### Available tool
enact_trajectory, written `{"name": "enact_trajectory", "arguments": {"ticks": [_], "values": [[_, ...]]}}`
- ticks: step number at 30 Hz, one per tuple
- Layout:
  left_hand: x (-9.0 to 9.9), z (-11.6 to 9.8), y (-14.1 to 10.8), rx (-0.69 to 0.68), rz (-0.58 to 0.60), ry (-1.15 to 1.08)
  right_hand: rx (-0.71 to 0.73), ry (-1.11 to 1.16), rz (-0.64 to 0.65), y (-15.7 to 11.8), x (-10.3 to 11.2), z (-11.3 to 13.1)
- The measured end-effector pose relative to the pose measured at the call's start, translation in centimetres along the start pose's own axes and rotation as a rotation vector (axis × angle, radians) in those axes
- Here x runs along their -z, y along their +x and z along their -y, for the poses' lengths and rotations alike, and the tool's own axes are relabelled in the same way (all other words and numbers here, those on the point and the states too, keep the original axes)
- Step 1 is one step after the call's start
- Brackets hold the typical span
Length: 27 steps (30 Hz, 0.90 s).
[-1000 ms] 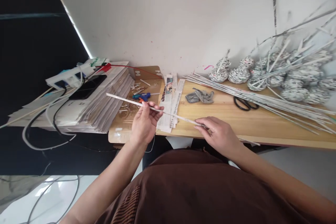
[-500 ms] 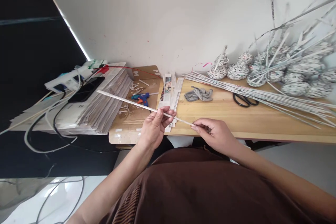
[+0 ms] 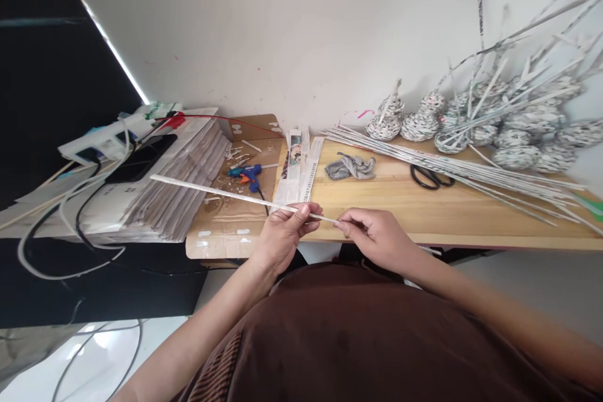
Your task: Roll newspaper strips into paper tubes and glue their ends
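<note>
A long, thin rolled-paper stick [image 3: 211, 190] slants across in front of me, its wider end up at the left over the paper stack. My left hand [image 3: 287, 229] is closed around it partway along, thumb on top. At its narrow right end, my right hand [image 3: 365, 229] pinches the tip between thumb and fingers. Behind my left hand lie flat strips of printed newspaper [image 3: 298, 169]. A crumpled grey cloth [image 3: 350, 166] rests on the wooden table beyond my right hand.
A blue glue gun [image 3: 247, 174] and paper scraps lie on cardboard [image 3: 226, 229]. Stacked newspaper [image 3: 181, 188] carries a phone [image 3: 141, 158], a power strip and cables at left. Black-handled scissors [image 3: 426, 179], a bundle of paper sticks [image 3: 452, 166] and several woven paper gourd shapes [image 3: 419, 125] occupy the right side.
My hands have come slightly closer together along the paper stick, my left hand a little lower. The stick's far end has shifted left. The view has turned slightly.
</note>
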State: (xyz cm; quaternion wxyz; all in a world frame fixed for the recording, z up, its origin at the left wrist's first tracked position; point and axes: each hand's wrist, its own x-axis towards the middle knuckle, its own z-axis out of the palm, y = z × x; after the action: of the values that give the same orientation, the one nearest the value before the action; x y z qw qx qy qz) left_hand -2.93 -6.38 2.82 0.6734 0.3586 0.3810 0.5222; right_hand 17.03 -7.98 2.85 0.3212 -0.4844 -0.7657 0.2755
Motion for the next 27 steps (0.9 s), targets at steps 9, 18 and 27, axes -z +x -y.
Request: {"name": "enact_trajectory", "arguments": {"ticks": [9,18,27], "values": [[-0.1,0.4,0.4,-0.024,-0.043,-0.057,0.081,-0.141,0.003,-0.3,1.1,-0.8],[-0.2,1.3,0.4,0.007,-0.061,0.029,0.034,-0.033,0.078,0.1,0.3,-1.0],[0.8,2.0,0.7,-0.019,-0.127,-0.014,-0.090,0.074,0.229,1.5,0.8,-1.2]]}}
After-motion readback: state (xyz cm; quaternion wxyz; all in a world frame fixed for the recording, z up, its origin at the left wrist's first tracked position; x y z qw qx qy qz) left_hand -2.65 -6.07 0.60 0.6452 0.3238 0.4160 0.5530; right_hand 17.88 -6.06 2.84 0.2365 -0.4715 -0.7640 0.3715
